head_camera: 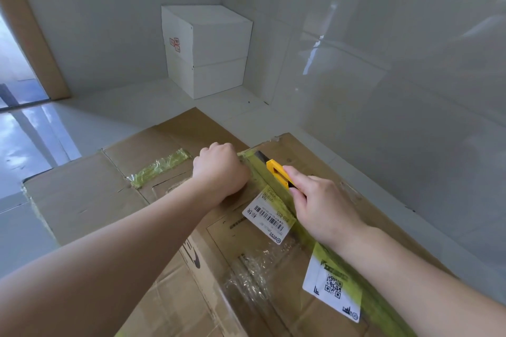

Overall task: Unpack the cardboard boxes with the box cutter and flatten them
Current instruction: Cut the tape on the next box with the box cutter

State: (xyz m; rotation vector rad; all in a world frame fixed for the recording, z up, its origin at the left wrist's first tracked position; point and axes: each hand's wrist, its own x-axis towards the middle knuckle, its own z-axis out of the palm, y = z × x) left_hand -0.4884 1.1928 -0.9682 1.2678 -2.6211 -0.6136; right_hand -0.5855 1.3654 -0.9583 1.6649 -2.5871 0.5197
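A large cardboard box [90, 200] fills the lower view, its top seam sealed with yellow-green tape [276, 189]. The right hand [323, 205] grips a yellow box cutter [278, 174], its blade end lying on the tape near the box's far edge. The left hand [220, 169], curled into a fist, rests on the box top just left of the seam. A barcode label [269, 217] and a QR-code label [332, 288] sit partly under the tape. In the far corner stand what look like two stacked white boxes [208, 49] on the tiled floor [41, 139].
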